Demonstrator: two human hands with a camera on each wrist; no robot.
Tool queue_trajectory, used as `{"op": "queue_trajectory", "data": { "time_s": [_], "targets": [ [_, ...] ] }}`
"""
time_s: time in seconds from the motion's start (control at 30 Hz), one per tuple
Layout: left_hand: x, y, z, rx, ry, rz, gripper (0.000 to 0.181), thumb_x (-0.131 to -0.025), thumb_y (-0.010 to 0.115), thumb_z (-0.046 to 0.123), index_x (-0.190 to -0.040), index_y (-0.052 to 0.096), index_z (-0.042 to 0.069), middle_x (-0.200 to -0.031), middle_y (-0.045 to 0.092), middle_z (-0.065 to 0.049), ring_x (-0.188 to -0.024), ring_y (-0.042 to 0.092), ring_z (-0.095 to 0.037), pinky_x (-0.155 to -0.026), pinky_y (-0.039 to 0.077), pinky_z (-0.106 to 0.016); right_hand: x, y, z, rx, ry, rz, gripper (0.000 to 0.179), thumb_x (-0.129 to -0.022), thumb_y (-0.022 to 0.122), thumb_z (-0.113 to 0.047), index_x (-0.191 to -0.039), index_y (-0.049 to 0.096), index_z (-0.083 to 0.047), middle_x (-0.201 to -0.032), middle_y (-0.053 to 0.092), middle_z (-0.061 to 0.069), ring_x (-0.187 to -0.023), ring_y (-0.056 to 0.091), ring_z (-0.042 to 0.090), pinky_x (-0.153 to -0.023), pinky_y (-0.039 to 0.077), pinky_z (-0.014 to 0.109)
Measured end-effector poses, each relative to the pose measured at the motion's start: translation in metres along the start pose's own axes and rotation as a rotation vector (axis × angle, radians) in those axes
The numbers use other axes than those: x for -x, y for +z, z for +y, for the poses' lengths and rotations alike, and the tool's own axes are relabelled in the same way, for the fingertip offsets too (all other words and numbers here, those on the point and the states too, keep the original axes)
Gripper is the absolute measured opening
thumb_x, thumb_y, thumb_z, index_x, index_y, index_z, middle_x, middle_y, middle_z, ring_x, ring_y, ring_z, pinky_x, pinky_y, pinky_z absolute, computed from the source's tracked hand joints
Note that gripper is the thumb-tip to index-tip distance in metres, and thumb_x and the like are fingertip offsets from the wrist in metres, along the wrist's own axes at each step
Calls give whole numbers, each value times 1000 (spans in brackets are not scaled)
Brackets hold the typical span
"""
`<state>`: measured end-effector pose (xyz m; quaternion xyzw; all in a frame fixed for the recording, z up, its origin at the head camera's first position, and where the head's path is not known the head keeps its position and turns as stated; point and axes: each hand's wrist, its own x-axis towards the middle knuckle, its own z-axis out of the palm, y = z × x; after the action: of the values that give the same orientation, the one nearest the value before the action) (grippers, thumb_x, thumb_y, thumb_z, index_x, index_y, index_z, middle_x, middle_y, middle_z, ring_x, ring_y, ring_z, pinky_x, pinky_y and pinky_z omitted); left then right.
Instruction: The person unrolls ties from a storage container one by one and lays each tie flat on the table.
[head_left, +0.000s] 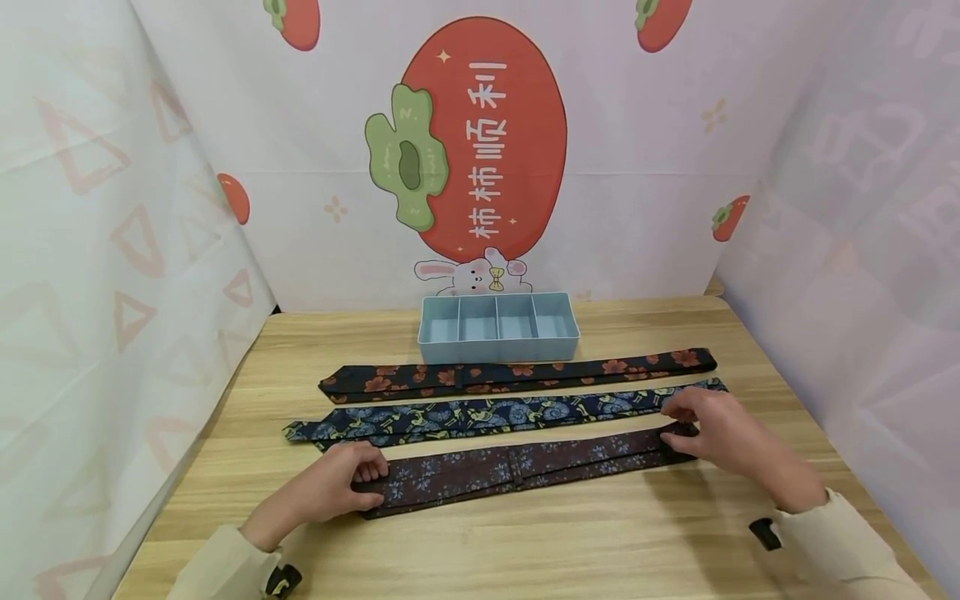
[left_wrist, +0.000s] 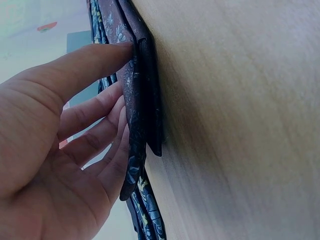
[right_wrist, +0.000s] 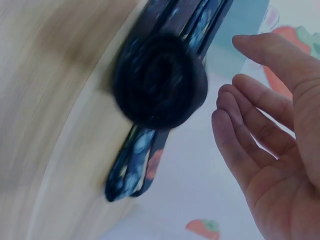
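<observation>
A maroon necktie [head_left: 465, 477] with small blue flowers lies folded lengthwise across the table, nearest the person. Its left end is between the thumb and fingers of my left hand [head_left: 330, 485]; in the left wrist view the thumb tip presses the tie's edge and the other fingers rest against its face. The right end is wound into a dark coil [right_wrist: 160, 82] standing on its edge. My right hand [head_left: 731, 433] hovers beside this coil, and in the right wrist view its fingers are loosely bent, apart from it, with nothing between them.
Behind it lie a navy necktie [head_left: 495, 414] with blue and yellow figures and a black necktie [head_left: 555, 372] with orange flowers, both stretched out lengthwise. A pale blue box [head_left: 498, 350] with several compartments stands at the table's back, before a printed cloth [head_left: 637, 125].
</observation>
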<state>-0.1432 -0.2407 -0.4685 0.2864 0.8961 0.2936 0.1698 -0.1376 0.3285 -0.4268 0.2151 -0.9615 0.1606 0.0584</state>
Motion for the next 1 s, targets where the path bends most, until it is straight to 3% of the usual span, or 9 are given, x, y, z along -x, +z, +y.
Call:
{"op": "queue_trajectory", "data": {
  "time_s": [0.23, 0.47, 1.0],
  "targets": [
    [-1, 1, -1, -7, 11, 8, 25, -88, 87, 23, -104, 72, 12, -95, 65, 6, -82, 56, 1, -73, 55, -25, -1, 10, -8, -52, -47, -88, 22, -80, 90, -9, -96, 75, -11, -91, 70, -4, -77, 64, 8, -64, 56, 26],
    [-2, 1, -3, -10, 9, 1, 25, -87, 87, 24, -104, 72, 12, -95, 65, 7, -82, 56, 2, -73, 54, -25, 2, 15, 6, 5, -70, 15, 26, -73, 93, -5, -92, 75, -8, -86, 70, -2, -74, 64, 10, -63, 56, 27],
    [0, 0, -4, 10, 5, -19, 26, -89, 86, 25, -106, 72, 12, -96, 66, 6, -83, 57, 0, -73, 55, -25, 11, 0, 40, 66, 57, 0, 26, -73, 95, -11, -90, 75, -6, -84, 71, -1, -73, 63, 11, -63, 56, 30]
  ]
}}
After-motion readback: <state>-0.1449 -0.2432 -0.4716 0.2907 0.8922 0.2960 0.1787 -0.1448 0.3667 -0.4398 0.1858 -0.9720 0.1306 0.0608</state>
